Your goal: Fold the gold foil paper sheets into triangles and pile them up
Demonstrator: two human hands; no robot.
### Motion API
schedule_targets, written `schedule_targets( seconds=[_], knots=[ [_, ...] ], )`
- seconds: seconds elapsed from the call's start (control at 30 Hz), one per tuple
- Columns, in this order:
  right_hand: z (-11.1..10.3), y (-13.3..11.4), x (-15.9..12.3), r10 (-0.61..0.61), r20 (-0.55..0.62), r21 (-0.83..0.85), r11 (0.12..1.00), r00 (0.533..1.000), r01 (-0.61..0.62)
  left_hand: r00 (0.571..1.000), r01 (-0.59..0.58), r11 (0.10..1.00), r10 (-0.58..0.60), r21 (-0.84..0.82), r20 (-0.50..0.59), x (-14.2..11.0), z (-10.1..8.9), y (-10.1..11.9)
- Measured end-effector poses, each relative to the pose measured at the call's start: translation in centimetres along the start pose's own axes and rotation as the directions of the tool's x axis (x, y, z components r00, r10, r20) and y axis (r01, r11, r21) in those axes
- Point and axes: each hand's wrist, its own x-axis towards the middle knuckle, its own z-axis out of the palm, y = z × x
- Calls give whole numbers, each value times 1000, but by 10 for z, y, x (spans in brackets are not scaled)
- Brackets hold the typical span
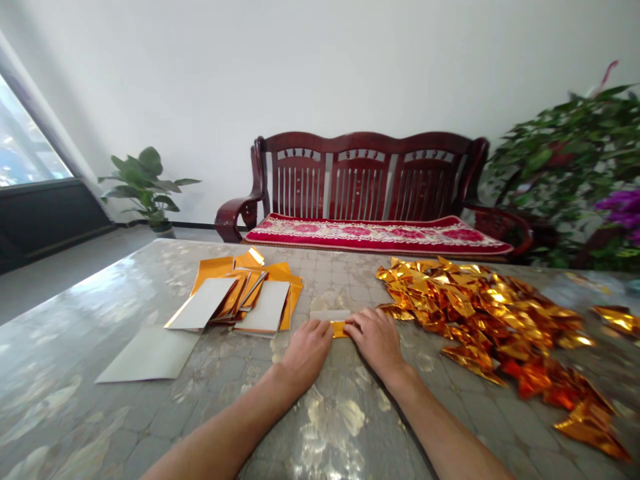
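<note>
A sheet of gold foil paper [340,329] lies on the table between my hands, its near part folded over with the gold side up and a pale strip showing behind. My left hand [309,347] presses on its left end with curled fingers. At the right end, the fingers of my right hand [376,337] are bent down onto the same paper. To the left lies a loose stack of gold foil sheets [295,300], some with their pale backs up. A heap of folded gold foil pieces [465,300] spreads over the table on the right.
One pale sheet [150,353] lies apart at the left of the patterned table [320,433]. Clear plastic wrapping [580,288] is at the far right. Beyond the table stand a dark red wooden bench [365,173] and a potted plant [147,183]; more foliage [560,153] is at right.
</note>
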Motion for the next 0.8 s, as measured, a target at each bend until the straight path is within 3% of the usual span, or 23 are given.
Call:
schedule_targets(
  seconds=[0.3,0.5,0.8],
  knots=[
    [0,-26,3,108,30,-186,977,994,-101,996,-66,996,69,58,-48,-10,8,15],
    [7,-17,3,74,-1,-208,975,997,-73,997,-77,992,78,103,-5,-13,0,26],
    [6,-5,4,33,-30,-212,977,999,-39,989,-133,989,128,59,78,-38,-12,-3]
  ],
)
